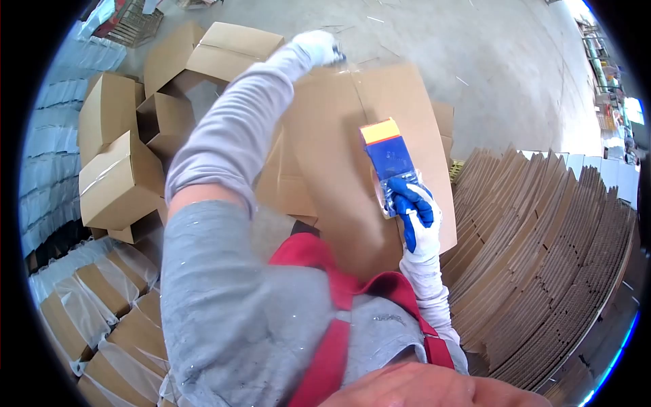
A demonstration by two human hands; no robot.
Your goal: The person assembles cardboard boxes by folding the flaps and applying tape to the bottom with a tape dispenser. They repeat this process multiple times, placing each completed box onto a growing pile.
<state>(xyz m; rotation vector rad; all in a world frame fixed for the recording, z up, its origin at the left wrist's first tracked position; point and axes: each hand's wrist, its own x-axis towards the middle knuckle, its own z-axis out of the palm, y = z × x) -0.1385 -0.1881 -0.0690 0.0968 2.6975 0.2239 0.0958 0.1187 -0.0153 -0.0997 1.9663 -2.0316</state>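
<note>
In the head view, a large cardboard box [325, 129] stands in front of me with a seam running down its top. My right hand [419, 216], in a white glove with blue-coated fingers, is closed on a tape dispenser [392, 154]. The dispenser has a blue body and a yellow-orange end, and it is over the right half of the box top. My left hand [319, 49], also gloved, is stretched out to the box's far left edge. Its fingers are small and smeared, so their grip cannot be made out.
Several formed cardboard boxes [119, 180] stand at the left. Flat cardboard sheets [529, 264] are packed in a dense stack at the right. Plastic-wrapped bundles [102, 292] lie at the lower left. A concrete floor [495, 47] stretches beyond the box, and a wire basket [135, 24] sits at the far left.
</note>
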